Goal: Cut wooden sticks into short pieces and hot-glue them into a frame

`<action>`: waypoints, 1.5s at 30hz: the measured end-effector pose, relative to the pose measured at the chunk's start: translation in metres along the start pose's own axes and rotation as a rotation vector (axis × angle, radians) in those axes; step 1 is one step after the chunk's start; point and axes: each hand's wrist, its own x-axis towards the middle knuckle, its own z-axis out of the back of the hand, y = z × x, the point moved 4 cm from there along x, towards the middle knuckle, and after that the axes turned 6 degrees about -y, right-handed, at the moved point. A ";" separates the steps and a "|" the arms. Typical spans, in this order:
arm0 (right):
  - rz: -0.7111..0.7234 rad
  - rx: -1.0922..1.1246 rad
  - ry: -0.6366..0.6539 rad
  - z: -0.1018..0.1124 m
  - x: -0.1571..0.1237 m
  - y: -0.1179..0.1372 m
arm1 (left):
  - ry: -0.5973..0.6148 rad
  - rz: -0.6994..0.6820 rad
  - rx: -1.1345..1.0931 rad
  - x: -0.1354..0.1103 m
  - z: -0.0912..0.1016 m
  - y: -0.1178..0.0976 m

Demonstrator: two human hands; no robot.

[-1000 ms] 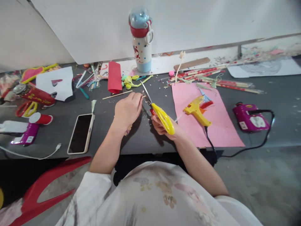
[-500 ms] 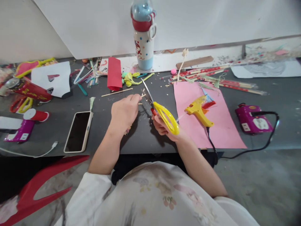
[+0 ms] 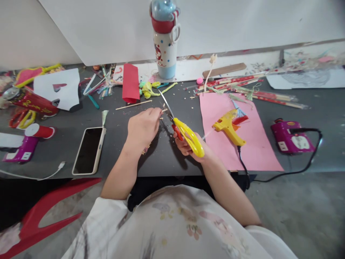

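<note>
My right hand (image 3: 185, 145) is closed round the handles of a pair of scissors (image 3: 191, 138), one handle yellow and one red. Its blades point up and left, parted near the tip of a thin wooden stick (image 3: 164, 110). That stick is pinched in my left hand (image 3: 144, 124), palm down; most of it is hidden by the fingers. Under my left wrist a small bundle of sticks (image 3: 146, 148) partly shows. Another thin stick (image 3: 134, 105) lies beyond the hand, and tiny cut bits are scattered around.
A yellow glue gun (image 3: 230, 127) rests on pink paper (image 3: 258, 154) at right, its cord reaching a purple power block (image 3: 292, 136). A phone (image 3: 90, 151) lies left. Behind stand a bottle (image 3: 165, 46) and a folded red paper (image 3: 130, 82); a drink can (image 3: 32, 100) leans far left.
The scissors have shifted slightly left and down, with the blades opened a little differently round the stick tip. My left hand stays almost where it was.
</note>
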 end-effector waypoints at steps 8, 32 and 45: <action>0.031 0.007 0.008 0.001 0.000 0.000 | 0.019 -0.005 -0.037 -0.002 -0.002 0.001; -0.014 -0.019 -0.025 -0.003 0.001 0.003 | 0.036 -0.004 0.089 -0.001 -0.001 -0.007; -0.045 -0.026 -0.013 -0.005 0.002 0.003 | -0.168 -0.064 -0.020 -0.004 0.037 -0.022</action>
